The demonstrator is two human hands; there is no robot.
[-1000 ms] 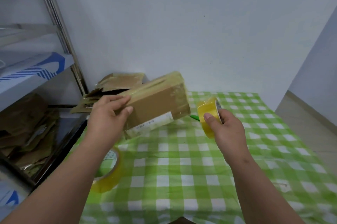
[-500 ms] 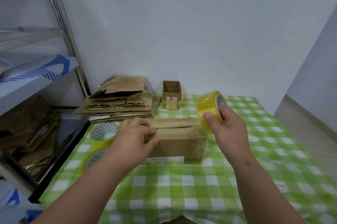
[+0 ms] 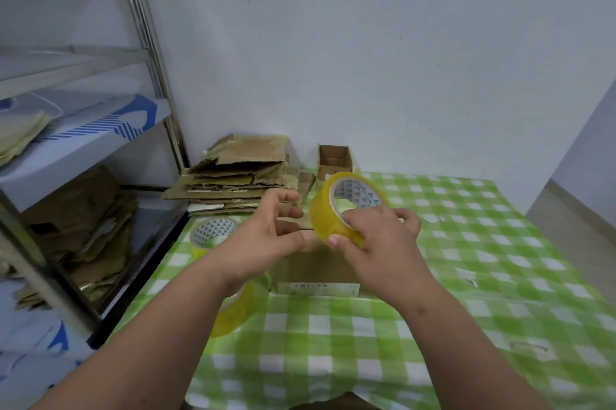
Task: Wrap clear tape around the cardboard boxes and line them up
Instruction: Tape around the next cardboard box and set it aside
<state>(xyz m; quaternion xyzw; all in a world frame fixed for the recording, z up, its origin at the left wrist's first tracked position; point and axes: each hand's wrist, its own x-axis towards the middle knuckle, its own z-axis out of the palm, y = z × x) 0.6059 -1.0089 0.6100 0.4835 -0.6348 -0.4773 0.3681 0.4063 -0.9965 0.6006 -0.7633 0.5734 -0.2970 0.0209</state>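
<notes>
A brown cardboard box (image 3: 316, 271) with a white label on its near side sits on the green checked table (image 3: 473, 242), right under my hands. My right hand (image 3: 380, 242) grips a yellow-tinted roll of clear tape (image 3: 328, 221) just above the box's top. My left hand (image 3: 263, 236) hovers at the roll's left side with its fingers spread and loosely straight. Its thumb tip reaches the roll's edge. Whether it holds a tape end cannot be seen. My hands hide the box's top.
Two more tape rolls lie on the table's left side, one (image 3: 211, 234) behind my left wrist and one (image 3: 233, 316) under my forearm. A stack of flattened cardboard (image 3: 240, 176) and a small open box (image 3: 334, 159) stand at the back wall. A metal shelf (image 3: 146, 29) stands left.
The box went from tilted in the air in my left hand to resting on the table. My left hand let it go and moved to the roll, which my right hand brought over the box.
</notes>
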